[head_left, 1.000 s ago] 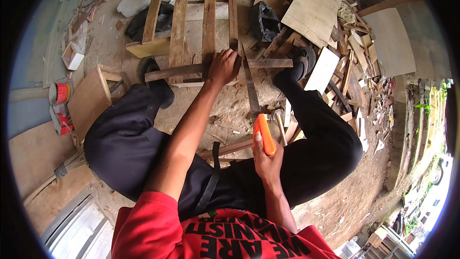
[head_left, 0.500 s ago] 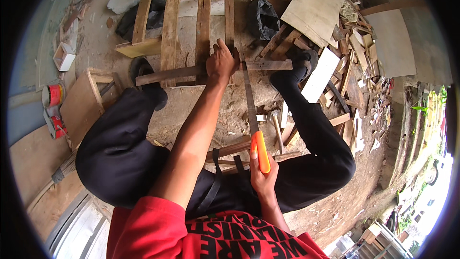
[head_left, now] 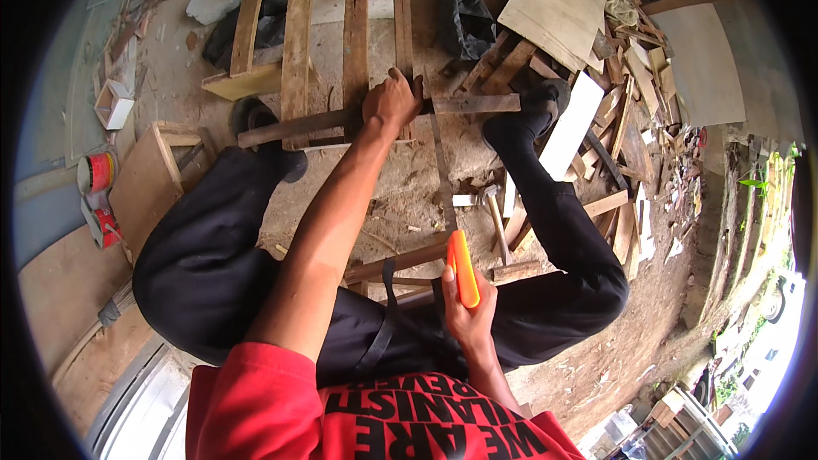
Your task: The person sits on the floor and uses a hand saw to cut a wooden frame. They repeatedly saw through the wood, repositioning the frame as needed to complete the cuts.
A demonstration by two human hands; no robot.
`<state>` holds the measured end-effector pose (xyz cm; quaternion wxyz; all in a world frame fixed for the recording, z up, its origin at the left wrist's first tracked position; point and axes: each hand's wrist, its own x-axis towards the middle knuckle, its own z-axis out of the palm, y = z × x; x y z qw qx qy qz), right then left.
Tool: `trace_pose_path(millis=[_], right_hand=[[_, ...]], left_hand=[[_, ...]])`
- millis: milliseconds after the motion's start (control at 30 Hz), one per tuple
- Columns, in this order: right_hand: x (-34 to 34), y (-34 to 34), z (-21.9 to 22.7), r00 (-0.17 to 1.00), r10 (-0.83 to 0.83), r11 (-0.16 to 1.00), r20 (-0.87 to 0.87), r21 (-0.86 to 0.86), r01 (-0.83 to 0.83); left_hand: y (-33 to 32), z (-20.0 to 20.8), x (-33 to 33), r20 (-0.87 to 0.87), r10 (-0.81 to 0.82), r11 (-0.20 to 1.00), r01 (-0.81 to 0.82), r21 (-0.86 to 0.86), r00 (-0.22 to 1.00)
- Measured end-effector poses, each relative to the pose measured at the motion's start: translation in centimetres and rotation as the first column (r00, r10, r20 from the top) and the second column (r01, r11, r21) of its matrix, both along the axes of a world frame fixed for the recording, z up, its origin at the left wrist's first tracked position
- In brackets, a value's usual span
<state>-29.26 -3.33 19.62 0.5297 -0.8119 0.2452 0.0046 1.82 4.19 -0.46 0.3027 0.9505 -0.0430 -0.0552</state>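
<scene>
Left hand clamps wooden strip across near edge of slatted frame; right hand grips orange-handled saw, set against strip — long, straight strokes, left fingers kept clear, should serve best.

Littered dirt floor; bluish surface left, probably wall; bright daylight far right.

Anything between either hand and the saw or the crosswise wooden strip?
Nothing visible. The right hand is closed on the saw's orange handle, the left hand rests on the wooden strip, and the blade crosses the strip just right of that hand. The hammer lies farther right, clear of the blade.
</scene>
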Motion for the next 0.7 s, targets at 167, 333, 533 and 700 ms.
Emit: trace_pose_path(millis=[167,333,533,700], right_hand=[[-1.0,0.0,0.4,0.999,-0.014,0.996,-0.04,0.086,0.017],[-4.6,-0.6,0.5,0.995,-0.053,0.996,-0.088,0.061,0.058],[4.8,-1.9,-0.6,1.0,0.006,0.998,0.022,0.066,-0.008],[11.5,-1.3,-0.6,0.997,0.073,0.997,-0.019,-0.033,-0.074]], left_hand=[[-0.3,0.9,0.3,-0.064,0.01,1.0,-0.009,0.017,0.998],[0.0,3.0,0.3,-0.141,-0.024,0.996,0.036,0.085,0.99],[1.2,-0.3,-0.6,0.198,-0.117,0.95,0.052,0.308,0.973],[-0.2,2.1,-0.3,-0.043,0.062,0.986,-0.055,0.159,0.997]])
